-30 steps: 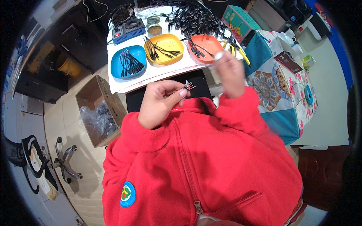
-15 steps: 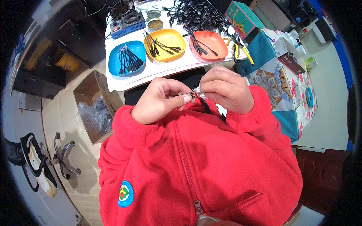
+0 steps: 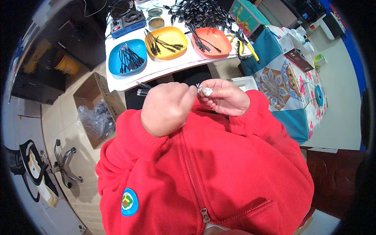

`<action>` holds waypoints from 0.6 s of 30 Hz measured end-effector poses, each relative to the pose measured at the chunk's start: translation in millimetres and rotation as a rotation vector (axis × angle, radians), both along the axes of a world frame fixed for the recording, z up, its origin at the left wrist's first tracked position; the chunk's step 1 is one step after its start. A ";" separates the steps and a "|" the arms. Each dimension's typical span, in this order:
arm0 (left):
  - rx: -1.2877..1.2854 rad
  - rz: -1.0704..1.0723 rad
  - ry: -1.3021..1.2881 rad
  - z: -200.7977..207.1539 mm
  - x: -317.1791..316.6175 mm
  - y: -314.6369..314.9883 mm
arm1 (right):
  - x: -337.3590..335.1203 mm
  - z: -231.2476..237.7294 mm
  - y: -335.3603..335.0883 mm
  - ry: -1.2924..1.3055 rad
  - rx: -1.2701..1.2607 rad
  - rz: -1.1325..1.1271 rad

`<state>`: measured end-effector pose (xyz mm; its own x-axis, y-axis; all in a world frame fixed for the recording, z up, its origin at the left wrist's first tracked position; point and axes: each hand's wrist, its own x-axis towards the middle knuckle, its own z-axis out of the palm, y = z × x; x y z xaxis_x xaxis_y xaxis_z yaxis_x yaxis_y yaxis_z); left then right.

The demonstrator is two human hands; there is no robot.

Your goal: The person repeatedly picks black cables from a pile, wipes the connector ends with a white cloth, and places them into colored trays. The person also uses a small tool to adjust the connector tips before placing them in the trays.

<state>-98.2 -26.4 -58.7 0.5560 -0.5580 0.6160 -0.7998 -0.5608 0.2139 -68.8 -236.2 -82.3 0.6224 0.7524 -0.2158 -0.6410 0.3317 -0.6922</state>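
Note:
In front of my red jacket, both hands are close together. My left hand (image 3: 166,109) is closed with its back up, around black cables (image 3: 144,85) whose plug ends poke out on its left side. My right hand (image 3: 227,98) pinches a crumpled white piece, perhaps tissue (image 3: 206,91), between thumb and fingers. Thin pale wire ends show beside that piece, where the left fingertips meet it. The left fingers partly hide the cables. Beyond the hands, short black cables lie in a blue tray (image 3: 113,67), a yellow tray (image 3: 178,34) and an orange tray (image 3: 221,37).
A large heap of black cables (image 3: 201,13) covers the back of the white table. Yellow-handled pliers (image 3: 252,51) lie at its right edge. At the back left stand a blue electric device (image 3: 128,28) and an open tin (image 3: 156,22). A cardboard box (image 3: 87,126) is on the floor.
My left hand has turned its back upward, and the cable plugs now show left of it. My right hand has lowered slightly and rolled open, exposing the white piece.

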 end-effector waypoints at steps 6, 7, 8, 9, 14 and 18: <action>-0.475 -0.068 0.592 -9.0 2.1 6.6 | -8.9 13.3 -2.2 -1.445 -0.613 -0.526; -0.507 -0.070 0.648 -9.5 1.9 6.5 | -8.0 17.6 -3.0 -1.753 -0.738 -0.571; -0.523 -0.071 0.696 -10.1 1.9 6.0 | -7.7 19.0 0.1 -1.837 -0.694 -0.609; -0.538 -0.073 0.740 -10.7 1.9 4.8 | -7.5 20.6 1.8 -1.880 -0.703 -0.623; -0.439 -0.036 0.383 -15.6 1.1 -1.7 | -10.3 14.3 8.7 -1.533 -0.793 -0.512; -0.088 0.018 -0.076 -18.6 -1.9 -5.3 | -5.5 7.2 3.6 -0.081 -0.298 -0.030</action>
<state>-100.1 -31.7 -77.3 0.5151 -0.4901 0.7032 -0.8057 -0.5567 0.2023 -74.3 -232.6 -75.1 0.6674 0.6444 -0.3732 -0.5730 0.1244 -0.8100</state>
